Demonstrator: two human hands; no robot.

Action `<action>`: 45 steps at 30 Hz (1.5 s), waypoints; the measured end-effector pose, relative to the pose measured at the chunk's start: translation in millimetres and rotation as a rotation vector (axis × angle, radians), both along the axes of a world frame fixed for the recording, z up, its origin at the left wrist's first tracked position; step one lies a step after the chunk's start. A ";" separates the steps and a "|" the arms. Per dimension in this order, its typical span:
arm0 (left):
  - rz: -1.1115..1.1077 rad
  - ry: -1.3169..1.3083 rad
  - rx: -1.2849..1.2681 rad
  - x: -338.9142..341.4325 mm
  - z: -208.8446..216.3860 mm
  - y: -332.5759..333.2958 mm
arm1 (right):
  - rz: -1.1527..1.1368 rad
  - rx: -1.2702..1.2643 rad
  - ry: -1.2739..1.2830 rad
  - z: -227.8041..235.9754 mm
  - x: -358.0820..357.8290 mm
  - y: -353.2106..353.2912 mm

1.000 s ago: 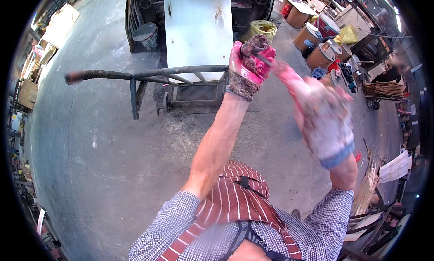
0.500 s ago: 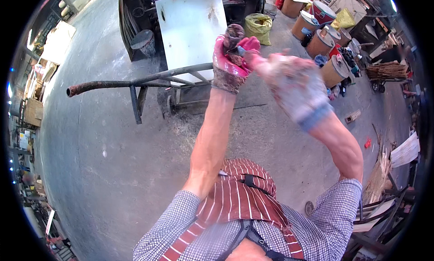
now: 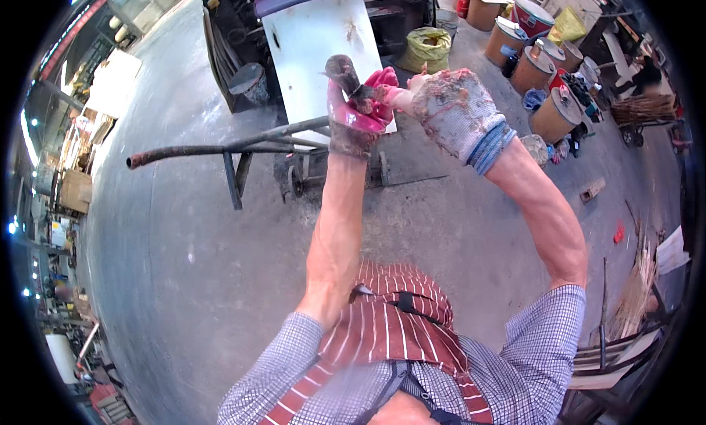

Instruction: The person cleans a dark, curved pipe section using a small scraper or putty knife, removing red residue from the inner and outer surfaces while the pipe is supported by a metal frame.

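Note:
My left hand point(image 3: 357, 119), in a pink-coated glove with a grimy cuff, is closed around a dark, dirty object with a rounded end point(image 3: 340, 70). That end sticks up above the fingers; its kind cannot be made out. Against it from the right comes my right hand point(image 3: 452, 105), in a stained pale knit glove with a blue cuff. Its fingers are drawn together at the left hand's fingertips, and whatever they grip is hidden. Both hands are raised in front of a white panel point(image 3: 312, 64) on a wheeled metal cart.
The cart's tubular handle point(image 3: 191, 154) juts left below my hands. Beyond stand a yellow sack point(image 3: 426, 50), a grey bucket point(image 3: 248, 83) and several brown drums point(image 3: 555, 116). A small wooden block point(image 3: 592, 190) lies on the concrete floor point(image 3: 184, 278) at right, near loose strips of wood point(image 3: 634, 292).
My left hand has shifted slightly left with the dark object, whose rounded end now leans left. The right hand, blurred before, has moved slightly left and is now sharp. The view has shifted slightly.

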State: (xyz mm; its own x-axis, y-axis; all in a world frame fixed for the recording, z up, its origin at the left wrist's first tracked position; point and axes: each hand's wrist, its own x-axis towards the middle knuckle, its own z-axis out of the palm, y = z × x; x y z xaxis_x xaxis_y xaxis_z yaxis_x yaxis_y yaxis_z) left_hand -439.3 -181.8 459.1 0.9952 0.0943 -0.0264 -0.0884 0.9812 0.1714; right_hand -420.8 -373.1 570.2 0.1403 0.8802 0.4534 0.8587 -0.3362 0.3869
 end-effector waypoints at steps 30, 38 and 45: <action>-0.481 -0.220 -0.246 3.0 -9.0 19.8 | -0.826 0.029 -0.110 8.9 -186.0 25.6; -0.529 -0.170 -0.194 -3.3 -1.3 25.9 | -0.969 -0.111 0.202 11.4 -145.0 115.8; -0.700 -0.093 -0.303 5.4 -12.3 -3.1 | -0.953 0.022 -0.018 33.0 -191.8 97.0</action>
State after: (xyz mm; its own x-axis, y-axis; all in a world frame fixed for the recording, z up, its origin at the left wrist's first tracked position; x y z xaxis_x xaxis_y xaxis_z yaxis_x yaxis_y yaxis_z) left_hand -433.9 -184.9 446.8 0.8197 -0.5563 0.1364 0.5697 0.8167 -0.0920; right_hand -612.6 -276.0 603.1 0.7873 0.3901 0.4774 0.2136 -0.8990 0.3824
